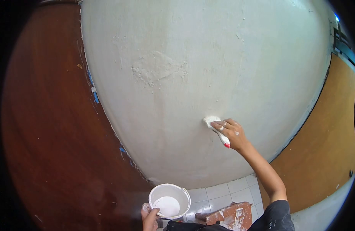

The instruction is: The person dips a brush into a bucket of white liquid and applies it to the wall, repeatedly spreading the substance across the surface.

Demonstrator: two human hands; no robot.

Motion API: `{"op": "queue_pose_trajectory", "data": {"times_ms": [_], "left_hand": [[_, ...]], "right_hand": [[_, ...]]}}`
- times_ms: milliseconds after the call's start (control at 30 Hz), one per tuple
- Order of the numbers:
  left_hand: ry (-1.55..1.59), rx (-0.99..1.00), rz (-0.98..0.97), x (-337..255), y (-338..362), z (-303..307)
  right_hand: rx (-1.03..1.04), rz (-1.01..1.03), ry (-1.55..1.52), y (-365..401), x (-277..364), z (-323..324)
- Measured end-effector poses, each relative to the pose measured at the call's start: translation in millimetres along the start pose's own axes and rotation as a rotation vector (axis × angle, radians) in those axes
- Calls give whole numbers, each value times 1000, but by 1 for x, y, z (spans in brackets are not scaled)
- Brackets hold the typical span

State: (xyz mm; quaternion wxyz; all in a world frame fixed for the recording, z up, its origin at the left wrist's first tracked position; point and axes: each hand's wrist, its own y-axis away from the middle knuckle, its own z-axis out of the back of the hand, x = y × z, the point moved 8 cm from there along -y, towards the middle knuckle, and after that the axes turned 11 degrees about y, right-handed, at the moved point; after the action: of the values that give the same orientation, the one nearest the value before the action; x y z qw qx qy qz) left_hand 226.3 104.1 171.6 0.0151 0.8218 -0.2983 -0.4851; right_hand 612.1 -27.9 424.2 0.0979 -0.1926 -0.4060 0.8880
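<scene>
My right hand [232,133] is closed around a paintbrush [224,139] with a white handle and a red tip at its end. The bristles are pressed to the pale wall [177,127], or very close to it. White paint spots mark the fingers. Low in the view, my left hand [150,218] grips the rim of a white bucket [183,198], thumb over the edge. White paint [167,206] lies in the bottom of the bucket. Higher on the wall there is a rough, flaking patch [156,69].
A dark red-brown wooden panel [58,115] borders the wall on the left, with blue scraps along the seam. At right stands a tan panel [320,146]. Below, a paint-spattered brown stool [237,216] stands on white floor tiles [218,191].
</scene>
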Motion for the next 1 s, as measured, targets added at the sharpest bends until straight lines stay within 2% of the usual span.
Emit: {"op": "queue_pose_trajectory", "data": {"times_ms": [67, 100, 133, 200, 300, 367, 433, 467, 500, 533, 567, 600, 733, 800, 867, 900, 933, 967, 1000], "left_hand": [[8, -5, 1, -3, 2, -7], [-13, -2, 16, -1, 0, -4], [-34, 3, 29, 2, -4, 2], [-51, 21, 38, 13, -12, 9], [-32, 34, 19, 31, -22, 16], [11, 14, 5, 42, -29, 20], [13, 26, 17, 32, -19, 4], [16, 30, 26, 30, -13, 0], [29, 36, 37, 31, -12, 0], [44, 44, 47, 32, -12, 0], [60, 54, 55, 33, -12, -2], [85, 49, 60, 32, -9, -6], [133, 35, 65, 24, -5, -15], [104, 28, 67, 26, -8, -14], [40, 11, 64, 28, -13, -10], [46, 12, 65, 27, -12, -11], [54, 12, 64, 26, -11, -13], [60, 12, 64, 25, -11, -14], [15, 11, 51, 36, -23, -3]], "right_hand": [[22, 9, -53, -12, -17, 10], [-32, 14, -1, -28, -29, 24], [-87, 19, 52, -52, -45, 43], [-319, 190, 259, -105, -67, 93], [-498, 181, 353, -171, -90, 164], [-485, 78, 320, -185, -95, 174], [-481, 202, 391, -158, -82, 148], [-444, 175, 246, -135, -71, 130], [-275, 159, 267, -111, -59, 101], [-200, 167, 240, -88, -40, 75], [-30, 185, 87, -68, -28, 53], [61, 177, 75, -57, -14, 39], [89, 97, 35, -83, -47, 50], [-128, 189, 185, -138, -60, 105], [-360, 201, 96, -190, -96, 153], [-428, 173, 161, -212, -100, 181], [-397, 19, 134, -234, -114, 194], [-410, -38, 150, -246, -120, 204], [-478, 65, 247, -245, -110, 206]]}}
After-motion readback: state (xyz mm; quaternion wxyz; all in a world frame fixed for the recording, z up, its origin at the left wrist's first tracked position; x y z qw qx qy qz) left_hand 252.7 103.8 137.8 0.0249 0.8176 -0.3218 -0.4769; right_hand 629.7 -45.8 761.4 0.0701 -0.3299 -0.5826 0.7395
